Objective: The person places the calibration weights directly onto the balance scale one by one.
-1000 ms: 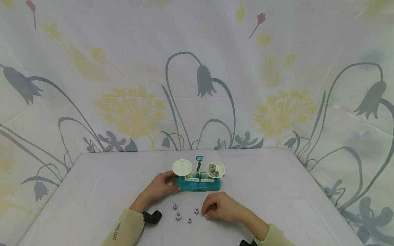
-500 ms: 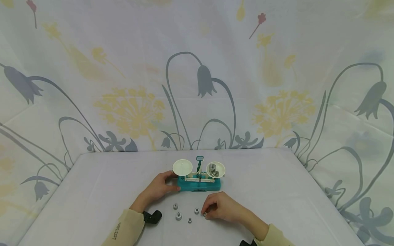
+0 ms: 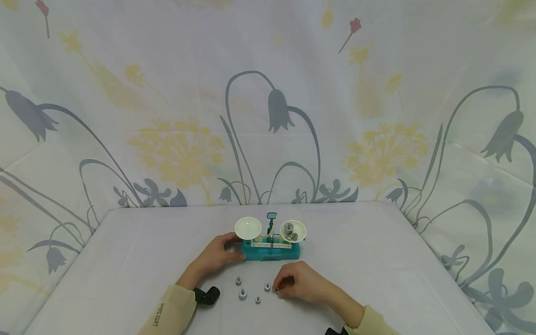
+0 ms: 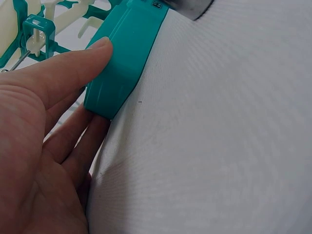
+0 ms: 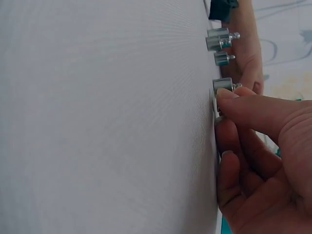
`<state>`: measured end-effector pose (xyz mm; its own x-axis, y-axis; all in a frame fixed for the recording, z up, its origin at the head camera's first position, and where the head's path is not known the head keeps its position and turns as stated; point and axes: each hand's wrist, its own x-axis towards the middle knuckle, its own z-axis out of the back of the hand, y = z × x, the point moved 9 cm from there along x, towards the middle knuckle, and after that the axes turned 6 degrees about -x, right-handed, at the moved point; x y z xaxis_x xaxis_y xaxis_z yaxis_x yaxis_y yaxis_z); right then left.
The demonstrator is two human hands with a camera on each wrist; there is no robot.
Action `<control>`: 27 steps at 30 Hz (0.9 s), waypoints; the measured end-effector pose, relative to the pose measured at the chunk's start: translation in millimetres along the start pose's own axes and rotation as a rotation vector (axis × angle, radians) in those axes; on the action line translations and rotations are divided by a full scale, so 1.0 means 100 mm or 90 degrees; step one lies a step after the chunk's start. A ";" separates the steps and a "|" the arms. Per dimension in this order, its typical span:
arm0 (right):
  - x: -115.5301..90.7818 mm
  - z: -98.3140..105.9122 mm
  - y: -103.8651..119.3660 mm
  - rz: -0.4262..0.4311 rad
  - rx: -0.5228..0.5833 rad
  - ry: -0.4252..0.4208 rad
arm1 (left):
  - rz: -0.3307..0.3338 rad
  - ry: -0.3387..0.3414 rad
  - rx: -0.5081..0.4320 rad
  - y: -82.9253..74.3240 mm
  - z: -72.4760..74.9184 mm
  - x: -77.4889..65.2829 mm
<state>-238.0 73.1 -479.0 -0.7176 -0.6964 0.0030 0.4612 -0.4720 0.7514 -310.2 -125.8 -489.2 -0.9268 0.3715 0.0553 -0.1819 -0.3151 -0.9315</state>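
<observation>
A small balance scale with a teal base (image 3: 271, 254) stands on the white cloth. Its left pan (image 3: 248, 229) holds nothing, while several metal weights (image 3: 289, 230) sit in the right pan (image 3: 300, 230). My left hand (image 3: 215, 256) grips the left end of the base, thumb on top in the left wrist view and fingers round the end. Just in front of the scale, my right hand (image 3: 303, 283) pinches a tiny metal weight (image 3: 278, 290), mostly hidden by thumb and fingertips. Beside those fingertips stands another weight (image 5: 223, 84), seen in the right wrist view.
Several loose metal weights, such as a larger one (image 3: 243, 294) and a small one (image 3: 257, 300), stand upright between the hands. The table (image 3: 125, 246) wears a white cloth, and a flower-printed curtain (image 3: 268, 153) hangs behind it.
My right hand has shifted very slightly left with the tiny weight between its fingertips. The left hand, the scale and the loose weights show no movement.
</observation>
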 end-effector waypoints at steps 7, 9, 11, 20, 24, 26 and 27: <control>-0.01 0.03 0.01 -0.015 0.010 -0.010 | 0.003 0.001 0.001 0.01 0.00 -0.01; -0.02 0.04 0.02 -0.014 0.010 -0.014 | 0.004 0.001 -0.003 0.01 0.00 -0.01; -0.02 0.06 0.03 -0.013 0.014 -0.017 | 0.002 0.001 -0.008 0.01 0.00 -0.01; -0.03 0.12 0.00 -0.019 0.018 -0.032 | 0.000 0.002 -0.002 0.00 0.00 0.00; -0.03 0.13 -0.01 -0.024 0.019 -0.034 | 0.000 0.001 0.000 0.00 0.00 0.00; -0.03 0.14 -0.01 -0.026 0.020 -0.036 | -0.002 0.000 -0.002 -0.01 0.00 0.00; -0.03 0.15 -0.01 -0.026 0.020 -0.038 | -0.005 -0.002 -0.001 -0.02 0.00 0.00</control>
<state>-243.7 84.0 -470.0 -0.7660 -0.6428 0.0099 0.4143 -0.4819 0.7720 -309.8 -125.3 -487.4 -0.9264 0.3713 0.0632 -0.1880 -0.3105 -0.9318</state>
